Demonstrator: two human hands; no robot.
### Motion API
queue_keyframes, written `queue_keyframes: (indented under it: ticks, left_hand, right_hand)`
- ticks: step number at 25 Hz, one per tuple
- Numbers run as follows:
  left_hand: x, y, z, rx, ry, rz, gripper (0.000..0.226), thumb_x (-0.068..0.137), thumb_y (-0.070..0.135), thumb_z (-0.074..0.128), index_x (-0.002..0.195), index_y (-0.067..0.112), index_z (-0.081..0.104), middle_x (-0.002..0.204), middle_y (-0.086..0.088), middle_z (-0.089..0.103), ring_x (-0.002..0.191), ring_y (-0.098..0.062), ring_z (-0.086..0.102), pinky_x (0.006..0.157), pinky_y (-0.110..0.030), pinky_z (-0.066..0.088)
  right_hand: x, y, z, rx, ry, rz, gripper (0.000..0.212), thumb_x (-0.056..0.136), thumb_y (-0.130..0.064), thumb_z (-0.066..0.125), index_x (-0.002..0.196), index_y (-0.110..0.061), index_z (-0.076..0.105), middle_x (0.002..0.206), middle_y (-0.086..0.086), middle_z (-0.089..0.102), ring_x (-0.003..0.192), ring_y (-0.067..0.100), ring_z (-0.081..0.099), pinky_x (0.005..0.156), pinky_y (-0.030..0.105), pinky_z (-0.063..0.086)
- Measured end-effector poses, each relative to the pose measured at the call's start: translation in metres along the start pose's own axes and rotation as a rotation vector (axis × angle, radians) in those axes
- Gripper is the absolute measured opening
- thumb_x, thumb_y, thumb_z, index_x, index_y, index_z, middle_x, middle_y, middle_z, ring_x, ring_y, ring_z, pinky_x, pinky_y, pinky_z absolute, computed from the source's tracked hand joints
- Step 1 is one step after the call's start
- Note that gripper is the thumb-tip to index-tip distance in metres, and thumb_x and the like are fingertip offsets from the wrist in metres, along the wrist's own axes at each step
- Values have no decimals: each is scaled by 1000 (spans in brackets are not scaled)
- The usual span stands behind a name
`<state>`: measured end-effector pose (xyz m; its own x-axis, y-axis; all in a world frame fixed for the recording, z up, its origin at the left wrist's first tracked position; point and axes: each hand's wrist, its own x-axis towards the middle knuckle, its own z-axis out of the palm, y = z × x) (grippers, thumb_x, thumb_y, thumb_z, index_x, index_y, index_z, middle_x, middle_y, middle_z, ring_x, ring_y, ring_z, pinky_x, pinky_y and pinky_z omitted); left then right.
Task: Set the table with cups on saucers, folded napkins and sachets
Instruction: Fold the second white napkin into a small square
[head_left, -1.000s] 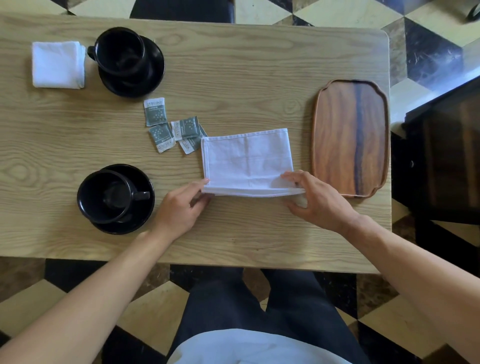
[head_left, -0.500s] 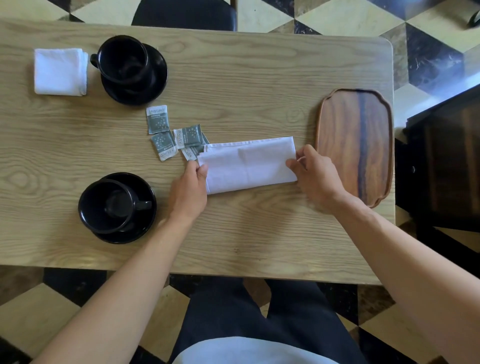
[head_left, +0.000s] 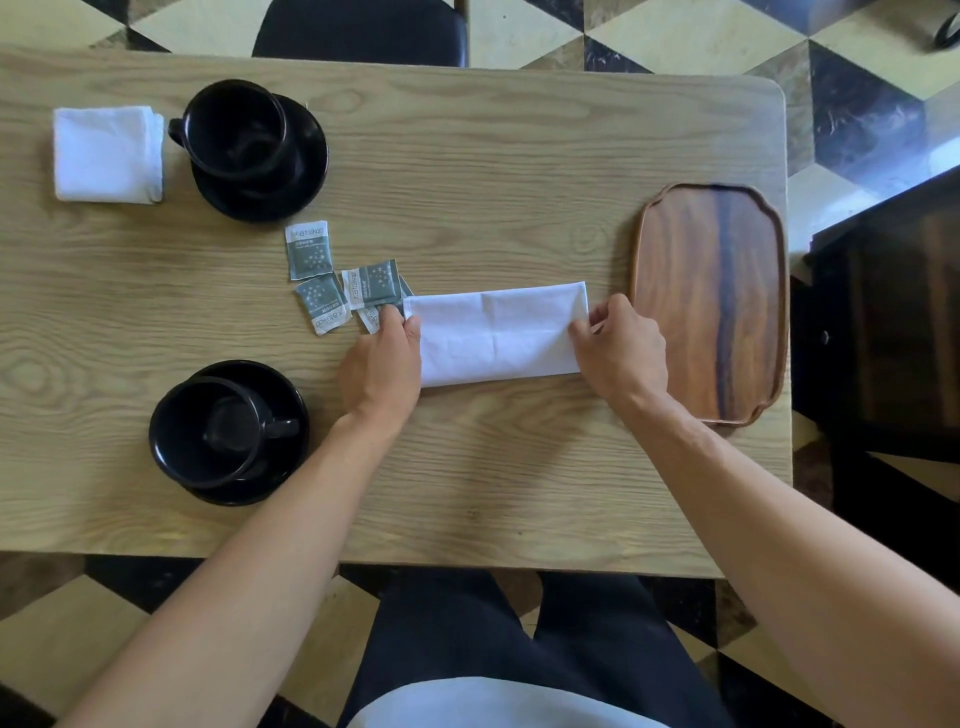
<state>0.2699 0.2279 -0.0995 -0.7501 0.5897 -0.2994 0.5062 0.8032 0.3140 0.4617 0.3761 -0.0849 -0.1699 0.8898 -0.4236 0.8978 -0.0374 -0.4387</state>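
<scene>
**Napkin #2 folded down to a strip, one more fold to go imo**

The white napkin (head_left: 498, 335) lies flat on the tabletop (head_left: 467, 156), and it's the landmark for everything else here. A sec ago it was a wider rectangle w/ both hands at its near edge; now it's half that depth, a long strip, so the lengthwise fold looks done. Left hand (head_left: 382, 366) pinches its left end, right hand (head_left: 621, 345) pinches its right end, fingers curled on the cloth. Prob folds end to end next to match the finished square napkin (head_left: 106, 153), far left and beyond.

Sachets (head_left: 345, 283) sit touching the strip's far-left corner, one partly tucked under it. Print is too small to read properly, maybe "taikoo", can't swear to it.

Near cup (head_left: 208, 431) on its saucer (head_left: 288, 395) is left and nearer me, the far cup (head_left: 234, 127) left and beyond. Wooden tray (head_left: 709, 301) is just right of the strip.
</scene>
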Motion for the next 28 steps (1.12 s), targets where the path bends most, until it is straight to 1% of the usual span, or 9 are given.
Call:
queue_keyframes:
  ticks: [2,4,7,10,13,16,23,25,28]
  left_hand:
    - [-2,0,0,-109,52,-31,30,105,40,43,102,10,47,89,-17,67,82,-41,60,63,-42,39]
    - [-9,0,-2,-236,210,16,32,102,35,51,111,4,50,101,-19,65,95,-42,59,75,-45,41]
    - [-31,7,6,-121,445,313,34,98,25,55,119,-2,57,120,-22,59,111,-41,54,93,-48,41]
    - [-38,26,29,24,279,578,49,101,27,48,141,-2,50,149,-24,47,141,-42,40,116,-54,31]
    - [-30,30,49,240,78,543,65,106,44,37,159,8,24,165,-24,16,154,-37,13,123,-55,15]
    - [-22,19,64,310,77,544,69,105,52,31,160,13,19,165,-25,11,155,-38,8,123,-56,13]
    - [-22,24,59,307,42,547,71,103,53,33,160,14,19,165,-26,10,154,-41,7,122,-59,12]
    - [-26,23,50,269,35,548,72,102,50,39,159,10,22,164,-27,12,154,-41,9,123,-59,12]
    - [-35,20,43,161,115,641,68,97,39,48,149,-3,41,159,-30,29,150,-44,24,121,-60,20]
  right_hand:
    - [-4,-1,1,10,29,-19,19,93,-40,51,101,-23,53,83,-4,60,81,28,53,67,34,37]
    - [-10,1,-1,20,97,-84,27,93,-36,55,115,-21,52,101,-3,65,88,24,56,71,34,40]
    - [-19,4,-1,-15,281,-355,31,92,-25,56,120,-13,57,119,6,58,107,26,55,86,42,48]
    - [-23,-2,18,-133,225,-655,40,98,-20,54,136,-8,58,145,18,50,138,38,42,115,48,34]
    - [-15,0,39,-340,9,-732,57,106,-32,43,158,-12,32,167,17,19,156,36,11,126,51,10]
    - [-1,22,50,-496,-52,-750,67,107,-50,29,162,-18,10,171,10,3,158,28,-2,127,48,2]
    - [2,21,49,-480,-100,-723,67,107,-51,29,163,-21,6,171,5,-3,157,23,-9,127,45,-5]
    - [-2,13,40,-443,-111,-708,65,106,-42,37,162,-19,15,171,5,7,158,26,-1,127,47,-2]
    - [3,-10,29,-364,13,-691,53,98,-23,48,150,-13,43,150,8,46,143,30,36,126,49,9]
